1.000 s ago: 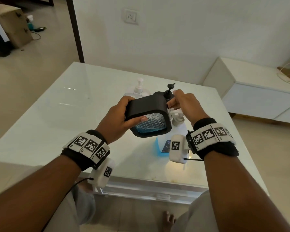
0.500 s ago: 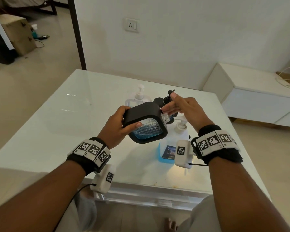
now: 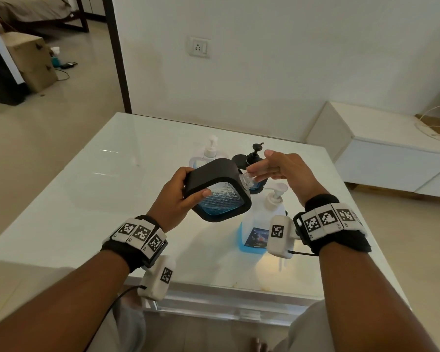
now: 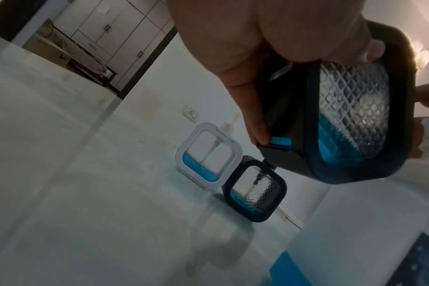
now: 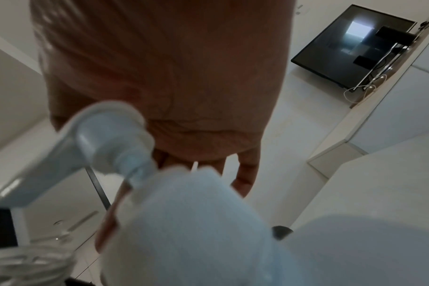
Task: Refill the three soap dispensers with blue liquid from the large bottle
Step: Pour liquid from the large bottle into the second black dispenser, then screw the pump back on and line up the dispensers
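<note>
My left hand [image 3: 189, 189] grips a black-framed dispenser [image 3: 220, 193] [image 4: 350, 116] above the table, tilted with its clear neck to the right; a little blue liquid pools in its low corner. The straight fingers of my right hand [image 3: 263, 170] touch that neck, which shows no pump. Behind stand a white-framed dispenser [image 3: 206, 156] [image 4: 208, 154] and a second black one [image 3: 254, 185] [image 4: 255, 189], both with pumps and a low blue level. The large bottle [image 3: 258, 224], with its white pump [image 5: 110, 135] and blue liquid at its bottom, stands under my right wrist.
The white glass table [image 3: 112, 199] stands against a white wall. A low white cabinet [image 3: 391, 153] is at the right, with cables on top. My knees and a foot are below the table's near edge.
The held dispenser has tilted further, neck toward the right. My right fingers have straightened from a pinch at its neck. The head view has risen a little.
</note>
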Action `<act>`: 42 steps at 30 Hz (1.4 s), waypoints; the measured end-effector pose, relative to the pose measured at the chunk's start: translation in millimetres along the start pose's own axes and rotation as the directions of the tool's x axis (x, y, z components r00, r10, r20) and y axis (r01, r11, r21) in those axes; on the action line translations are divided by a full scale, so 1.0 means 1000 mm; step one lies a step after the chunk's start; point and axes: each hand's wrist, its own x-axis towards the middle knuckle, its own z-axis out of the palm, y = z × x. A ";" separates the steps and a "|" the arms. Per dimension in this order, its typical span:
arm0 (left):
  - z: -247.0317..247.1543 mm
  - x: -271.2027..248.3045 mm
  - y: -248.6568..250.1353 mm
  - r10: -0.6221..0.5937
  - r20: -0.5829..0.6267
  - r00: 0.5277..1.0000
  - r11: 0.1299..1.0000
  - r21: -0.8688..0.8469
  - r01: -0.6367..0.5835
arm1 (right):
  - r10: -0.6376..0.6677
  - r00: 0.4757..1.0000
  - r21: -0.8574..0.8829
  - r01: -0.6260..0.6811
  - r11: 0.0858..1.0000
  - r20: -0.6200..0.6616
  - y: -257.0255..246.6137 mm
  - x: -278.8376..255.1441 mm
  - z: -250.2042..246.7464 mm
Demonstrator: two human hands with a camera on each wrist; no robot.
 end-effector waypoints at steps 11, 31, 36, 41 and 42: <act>0.002 -0.004 0.006 -0.108 -0.022 0.994 0.977 -0.189 0.102 | -0.011 0.991 -0.766 0.112 0.633 0.136 -0.027 0.001 0.018; -0.056 0.002 -0.003 -0.271 0.249 0.930 0.930 0.317 0.187 | -0.065 0.981 -0.936 0.196 0.293 0.185 -0.045 0.010 0.078; -0.052 0.005 -0.012 -0.300 0.274 0.914 0.893 0.417 0.168 | -0.001 0.986 -0.968 0.161 0.191 0.164 -0.034 0.013 0.097; -0.043 0.005 -0.020 -0.367 0.311 0.877 0.864 0.462 0.198 | 0.063 0.984 -0.977 0.156 0.142 0.166 -0.024 0.013 0.111; -0.041 0.005 -0.021 -0.377 0.316 0.871 0.860 0.470 0.201 | 0.077 0.984 -0.980 0.148 0.133 0.159 -0.023 0.013 0.113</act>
